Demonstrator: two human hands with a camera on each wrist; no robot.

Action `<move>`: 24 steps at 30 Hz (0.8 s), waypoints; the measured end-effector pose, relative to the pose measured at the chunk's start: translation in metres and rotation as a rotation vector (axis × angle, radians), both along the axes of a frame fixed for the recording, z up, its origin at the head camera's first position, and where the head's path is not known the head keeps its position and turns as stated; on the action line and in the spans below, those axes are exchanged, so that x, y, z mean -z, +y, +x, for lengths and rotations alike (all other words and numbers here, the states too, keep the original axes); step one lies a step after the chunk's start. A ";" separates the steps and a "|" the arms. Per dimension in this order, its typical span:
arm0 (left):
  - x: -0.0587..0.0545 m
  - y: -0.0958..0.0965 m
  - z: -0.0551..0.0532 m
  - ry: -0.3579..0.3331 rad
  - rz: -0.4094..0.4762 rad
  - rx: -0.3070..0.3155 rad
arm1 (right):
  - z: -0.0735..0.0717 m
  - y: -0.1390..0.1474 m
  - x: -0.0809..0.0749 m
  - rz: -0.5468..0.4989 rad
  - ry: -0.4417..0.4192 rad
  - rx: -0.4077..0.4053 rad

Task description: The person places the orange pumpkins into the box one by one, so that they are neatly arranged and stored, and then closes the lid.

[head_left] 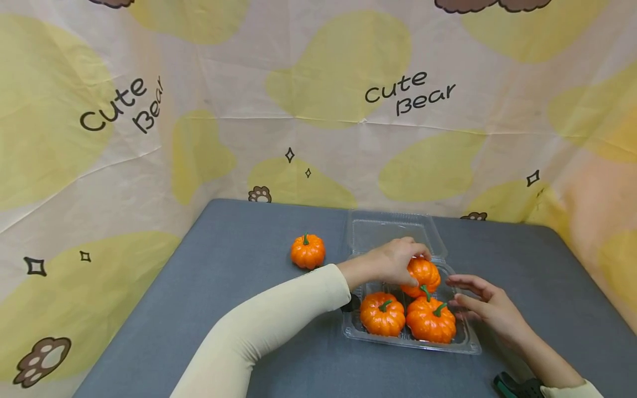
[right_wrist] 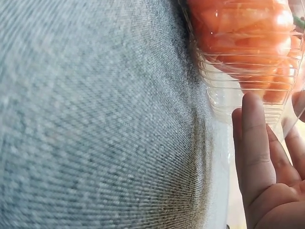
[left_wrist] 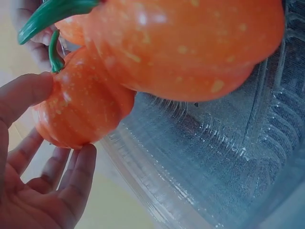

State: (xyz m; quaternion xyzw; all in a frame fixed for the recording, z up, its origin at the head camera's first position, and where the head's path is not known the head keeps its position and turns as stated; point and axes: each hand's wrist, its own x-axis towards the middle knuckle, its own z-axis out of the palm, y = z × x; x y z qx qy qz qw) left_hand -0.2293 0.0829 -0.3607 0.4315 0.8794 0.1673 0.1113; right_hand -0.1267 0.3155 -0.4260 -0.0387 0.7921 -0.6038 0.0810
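The left hand (head_left: 395,262) holds an orange toy pumpkin (head_left: 425,272), with the thumb on one side near the green stem and the fingers on the other. This pumpkin is at the back right part of a clear plastic box (head_left: 393,341). It is tipped over, so its stem points toward the person. I cannot tell if it touches the bottom of the box.

Two more pumpkins sit in the front of the box: the front left pumpkin (head_left: 382,316) and the front right pumpkin (head_left: 431,323). The right hand (head_left: 490,307) holds nothing. Its fingers are loose, right by the bumpy right side of the box, but I cannot tell if they touch it.

The clear lid (head_left: 393,229) lies back behind the box. A lone pumpkin (head_left: 308,252) stands on the gray-blue cloth (head_left: 249,243), left of the box, with its stem up.
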 end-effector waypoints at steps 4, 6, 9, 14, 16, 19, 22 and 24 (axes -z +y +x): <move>-0.001 0.000 0.000 -0.017 0.004 -0.005 | 0.000 0.000 0.000 -0.012 0.007 -0.008; -0.001 -0.001 -0.001 -0.033 0.005 0.006 | 0.000 0.000 0.000 -0.014 0.011 -0.013; -0.003 -0.003 -0.003 -0.063 0.004 0.024 | 0.000 0.000 0.000 -0.016 0.014 -0.019; -0.005 -0.004 -0.005 -0.082 0.009 0.035 | 0.000 0.000 0.000 -0.016 0.023 -0.025; -0.005 -0.004 -0.006 -0.082 0.019 0.038 | 0.000 0.000 0.000 -0.014 0.026 -0.025; -0.005 -0.004 -0.007 -0.083 0.023 0.034 | 0.000 0.000 0.000 -0.010 0.027 -0.024; -0.005 -0.004 -0.007 -0.074 0.004 0.031 | 0.000 0.000 0.000 -0.008 0.024 -0.023; -0.006 -0.003 -0.008 -0.065 -0.014 0.032 | 0.000 0.000 0.000 -0.007 0.021 -0.021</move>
